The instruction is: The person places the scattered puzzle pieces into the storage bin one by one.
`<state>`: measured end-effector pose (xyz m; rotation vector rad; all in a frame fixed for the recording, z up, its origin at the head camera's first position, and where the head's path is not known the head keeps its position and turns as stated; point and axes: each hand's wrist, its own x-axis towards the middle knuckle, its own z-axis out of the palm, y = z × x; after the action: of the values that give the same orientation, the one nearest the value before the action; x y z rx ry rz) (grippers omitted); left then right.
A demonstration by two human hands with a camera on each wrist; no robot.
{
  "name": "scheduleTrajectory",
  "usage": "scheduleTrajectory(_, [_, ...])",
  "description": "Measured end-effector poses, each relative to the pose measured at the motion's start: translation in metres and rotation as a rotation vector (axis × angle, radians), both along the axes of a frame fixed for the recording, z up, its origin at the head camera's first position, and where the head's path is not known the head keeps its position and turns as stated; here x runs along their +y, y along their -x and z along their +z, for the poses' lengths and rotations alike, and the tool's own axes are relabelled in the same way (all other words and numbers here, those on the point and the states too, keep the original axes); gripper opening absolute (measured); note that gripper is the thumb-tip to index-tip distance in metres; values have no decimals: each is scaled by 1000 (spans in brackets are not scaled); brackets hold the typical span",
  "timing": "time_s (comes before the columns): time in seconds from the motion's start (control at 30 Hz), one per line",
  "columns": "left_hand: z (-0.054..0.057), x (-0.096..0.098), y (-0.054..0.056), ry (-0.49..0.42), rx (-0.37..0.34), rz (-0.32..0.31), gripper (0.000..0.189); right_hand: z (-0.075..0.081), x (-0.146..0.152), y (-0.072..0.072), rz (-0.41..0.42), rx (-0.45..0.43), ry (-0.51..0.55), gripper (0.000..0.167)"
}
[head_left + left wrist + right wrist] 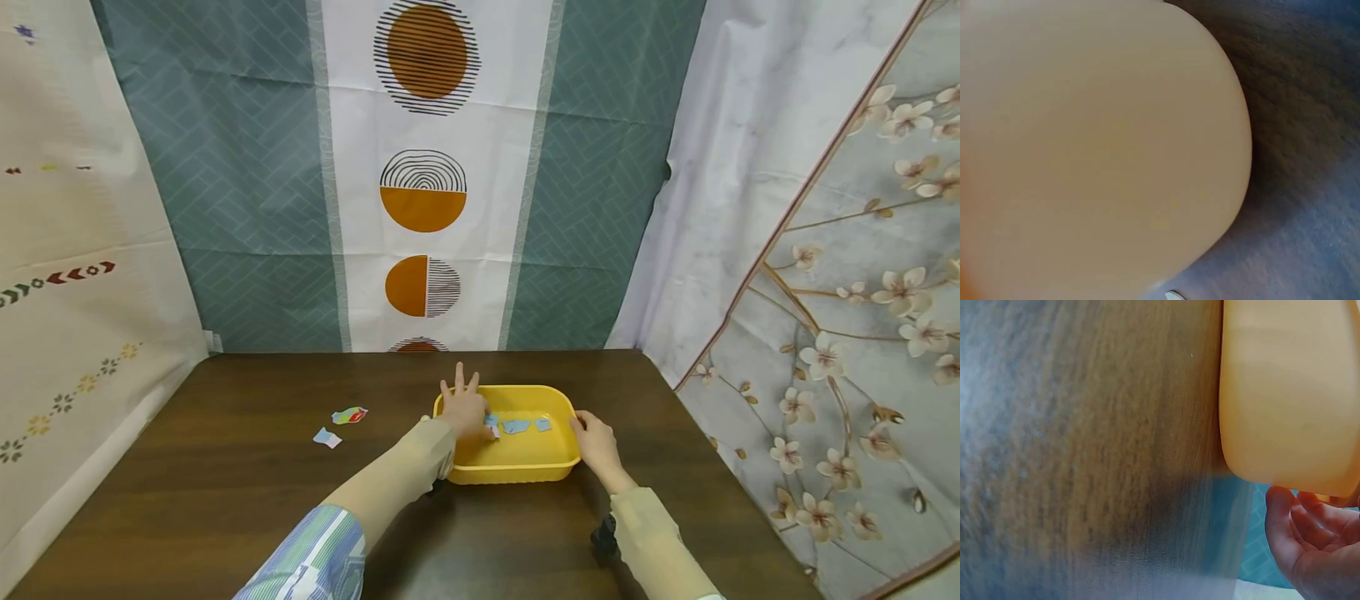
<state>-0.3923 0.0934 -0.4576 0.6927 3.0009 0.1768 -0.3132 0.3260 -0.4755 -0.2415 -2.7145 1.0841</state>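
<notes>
Brown wooden tabletop (pixel 247 500) | oblong yellow plastic tray (pixel 517 473), right hand (pixel 597 443) gripping 3-o'clock rim | left hand (pixel 464 412) splayed, blue paper scraps (pixel 516 427) at its 3-o'clock

left sleeve (pixel 322 550) striped blue, green and white, beige wrist bands (pixel 637 510), black right-wrist piece (pixel 604 537)
</notes>
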Motion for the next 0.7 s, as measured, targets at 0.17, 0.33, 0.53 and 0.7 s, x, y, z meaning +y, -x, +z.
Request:
scheduleTrajectory(0.17, [-8,-1,4,-16,19,3,48,1,1,0,7,5,-8,37])
scheduleTrajectory(0.33, [-9,0,4,-13,19,1,48,0,1,0,10,14,-17,36])
scheduleTrajectory(0.53, [-10,1,1,20,34,6,49,1,0,-1,7,9,-10,37])
scheduleTrajectory(0.7, [-12,2,1,36,51,24,49,3,-1,-1,4,7,-11,37])
